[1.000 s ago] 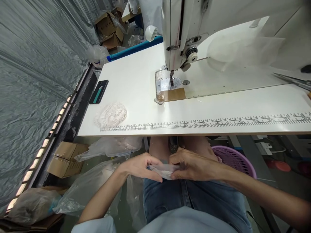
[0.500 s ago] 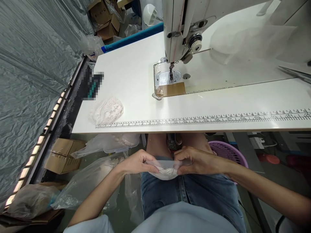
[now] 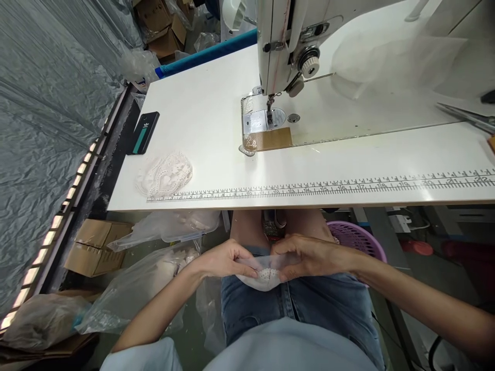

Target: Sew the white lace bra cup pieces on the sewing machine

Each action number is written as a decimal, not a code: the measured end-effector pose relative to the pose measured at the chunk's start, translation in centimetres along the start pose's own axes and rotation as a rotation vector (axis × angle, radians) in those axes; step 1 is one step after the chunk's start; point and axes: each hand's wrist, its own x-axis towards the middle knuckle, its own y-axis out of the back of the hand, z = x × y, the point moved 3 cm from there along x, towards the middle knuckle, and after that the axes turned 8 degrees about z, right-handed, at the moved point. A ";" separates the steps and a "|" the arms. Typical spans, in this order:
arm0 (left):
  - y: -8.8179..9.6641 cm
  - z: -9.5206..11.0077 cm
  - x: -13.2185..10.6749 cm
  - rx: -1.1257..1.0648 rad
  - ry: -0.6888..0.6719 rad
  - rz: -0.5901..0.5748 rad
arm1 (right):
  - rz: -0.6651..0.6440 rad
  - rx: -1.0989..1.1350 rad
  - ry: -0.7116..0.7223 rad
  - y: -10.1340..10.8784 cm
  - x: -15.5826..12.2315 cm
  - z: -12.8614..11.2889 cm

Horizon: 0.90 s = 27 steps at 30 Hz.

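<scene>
Between my hands, above my lap, is a small piece of sheer white fabric with lace [image 3: 267, 275] along it. My left hand [image 3: 234, 259] pinches its left side between thumb and fingers. On the right side my right hand [image 3: 299, 257] grips it the same way, with the fingers partly over the cloth. The fabric sags in a curve below my fingers. A loose bundle of white lace [image 3: 165, 174] lies at the left front of the sewing table [image 3: 209, 108], beyond my left hand.
A sewing machine [image 3: 270, 111] stands on the table, with sheer fabric [image 3: 390, 64] behind its needle and scissors [image 3: 466, 116] at the right. A phone [image 3: 143, 133] lies at the left edge. Below are plastic bags [image 3: 143, 288], a cardboard box [image 3: 96, 247] and a purple basket [image 3: 358, 239].
The whole view has shifted slightly, so the table sits a little further left and up. My hands keep hold of the lace-trimmed fabric, whose lace now faces me more fully.
</scene>
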 end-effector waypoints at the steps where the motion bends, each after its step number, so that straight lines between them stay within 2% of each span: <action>1: 0.1 -0.1 -0.1 0.002 0.005 0.002 | 0.009 -0.001 0.009 -0.1 0.2 0.1; 7: 0.4 -0.7 -0.3 0.015 0.064 0.070 | 0.055 -0.080 0.074 0.0 0.8 0.7; 12: 0.4 -0.9 -0.3 0.066 0.107 0.126 | 0.059 -0.062 0.019 0.4 0.6 1.2; 19: 0.1 -0.8 -0.4 0.052 0.099 0.093 | -0.019 0.024 -0.071 -0.1 0.8 1.3; 27: 0.1 -0.7 -0.6 0.069 0.134 0.131 | 0.036 -0.018 0.076 -0.7 1.4 2.1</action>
